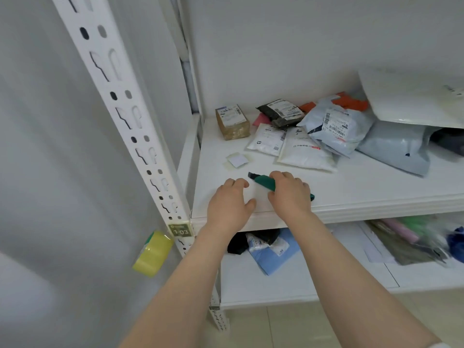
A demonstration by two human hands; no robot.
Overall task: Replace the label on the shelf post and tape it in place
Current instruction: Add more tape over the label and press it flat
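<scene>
Label (181, 229) reading 1-03 sits on the shelf post (121, 101), level with the shelf board (364, 187). The yellowish tape roll (153, 252) hangs just left of it, apparently by its own strip, so my read is that the cut comes next. To do it well: carry the green utility knife (266, 185) over with the blade pointed away from the other hand, steady the roll so the strip goes taut, slice close to the label's edge without nicking it, then smooth the tail flat round the post. Now the fingers: right hand (291, 194) has them curled over the knife's body, thumb underneath, blade end poking out to the left, low over the board. Left hand (229, 207) is just beside it, fingers bent with the tips down on the board, thumb stuck out toward the right hand, nothing plainly in its grasp. A small white square (238, 160) lies further back, near the parcels (326, 131).
</scene>
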